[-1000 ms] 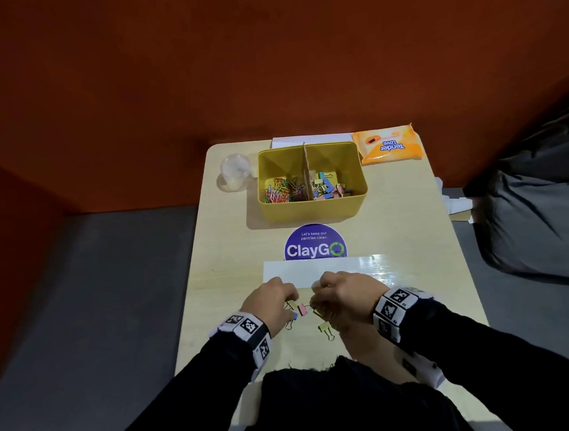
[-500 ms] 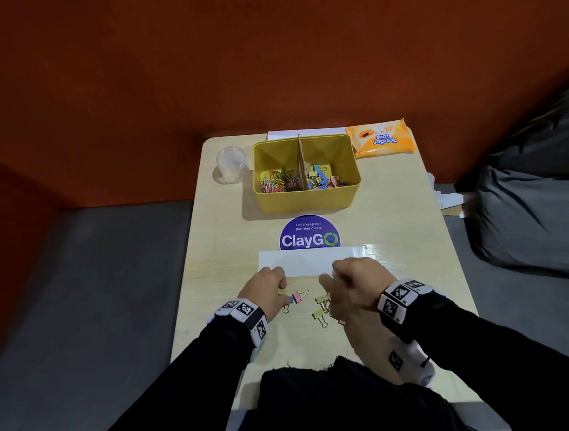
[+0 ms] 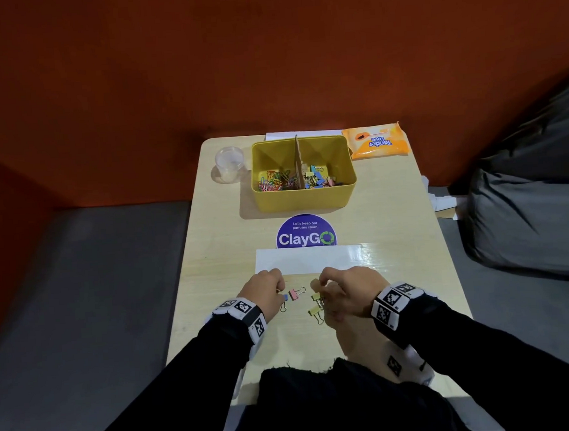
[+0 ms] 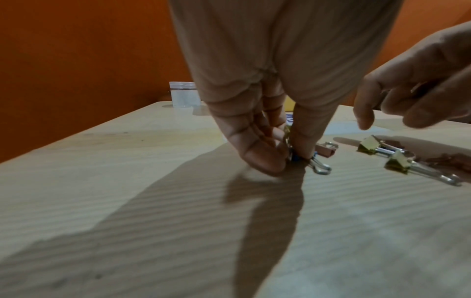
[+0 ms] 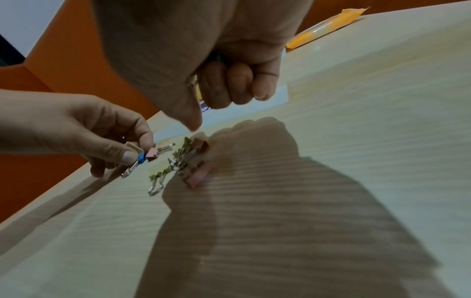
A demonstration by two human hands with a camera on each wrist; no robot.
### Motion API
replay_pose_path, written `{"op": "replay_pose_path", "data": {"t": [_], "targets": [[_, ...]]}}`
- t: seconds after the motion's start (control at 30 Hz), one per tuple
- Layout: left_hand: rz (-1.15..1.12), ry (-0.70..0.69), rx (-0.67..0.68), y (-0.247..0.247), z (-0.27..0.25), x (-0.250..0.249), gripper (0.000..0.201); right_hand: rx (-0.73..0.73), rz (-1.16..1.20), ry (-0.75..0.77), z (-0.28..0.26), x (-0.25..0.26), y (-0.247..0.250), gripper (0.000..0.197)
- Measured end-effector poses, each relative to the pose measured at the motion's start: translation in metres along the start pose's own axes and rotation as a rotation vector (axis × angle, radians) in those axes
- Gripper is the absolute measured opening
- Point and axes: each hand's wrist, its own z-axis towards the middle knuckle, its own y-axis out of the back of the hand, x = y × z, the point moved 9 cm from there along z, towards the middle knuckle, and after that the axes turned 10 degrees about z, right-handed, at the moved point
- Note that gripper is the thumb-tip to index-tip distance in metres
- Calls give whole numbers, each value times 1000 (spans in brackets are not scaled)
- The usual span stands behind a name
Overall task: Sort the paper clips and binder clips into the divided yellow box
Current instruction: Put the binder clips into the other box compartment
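Now my left hand (image 3: pixel 264 291) pinches a blue binder clip (image 5: pixel 141 156) against the bench (image 3: pixel 214 286), thumb and forefinger on it. My right hand (image 3: pixel 347 291) hovers curled over the loose yellow binder clips (image 3: pixel 316 305); something teal sits inside the fist, can't tell what. Pink binder clip (image 3: pixel 294 293) lies between my hands. Yellow box (image 3: pixel 303 199) sits at the far end, paper clips (image 3: pixel 274 181) left compartment, binder clips right.

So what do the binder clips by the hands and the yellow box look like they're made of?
Binder clips: apparently painted sheet metal bodies in flat pastel colours, with bare shiny wire handles that catch the light. The left hand pinches a blue clip. Yellow box: probably moulded plastic, with smooth matt walls and rounded corners; its divider looks like brown cardboard with a rough edge.
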Motion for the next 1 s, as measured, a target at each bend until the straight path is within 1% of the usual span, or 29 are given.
{"op": "replay_pose_path", "data": {"t": [0.1, 0.2, 0.27, 0.33, 0.4, 0.43, 0.5, 0.53, 0.57, 0.63, 0.67, 0.73, 0.83, 0.9, 1.0], "targets": [[-19, 6, -14, 1, -1, 2, 13, 42, -67, -4, 8, -1, -8, 41], [-123, 72, -58, 8, -5, 10, 14, 51, -129, 10, 12, 0, -11, 39], [-248, 152, -84, 11, -7, 20, 14, 50, -166, 30, 14, 3, -12, 32], [-433, 238, -96, 9, -8, 31, 15, 24, -174, 48, 16, 6, -11, 20], [-632, 331, -61, 2, -11, 38, 18, -7, -128, 62, 15, 7, -8, 12], [-702, 368, -29, -2, -13, 40, 21, -26, -84, 60, 13, 6, -6, 12], [-776, 407, 40, -9, -18, 39, 25, -68, 70, 32, 10, 0, 1, 12], [-766, 407, 66, -10, -20, 36, 25, -96, 168, 12, 8, -4, 5, 14], [-705, 390, 79, -8, -21, 33, 24, -123, 262, -11, 7, -10, 10, 18], [-496, 295, 60, 0, -21, 26, 26, -167, 408, -67, 4, -24, 15, 31], [-403, 241, 34, 3, -19, 22, 29, -178, 456, -97, 3, -31, 17, 33], [-276, 188, 3, 5, -18, 16, 31, -170, 485, -139, 1, -41, 17, 28], [-27, 150, -34, 9, -19, 8, 19, -154, 527, -174, -2, -50, 13, 24], [107, 94, -36, 8, -19, 1, 22, -155, 668, -199, -2, -52, 9, 22], [141, 68, -17, 5, -15, -1, 18, -172, 868, -228, -1, -55, 6, 30]]}}
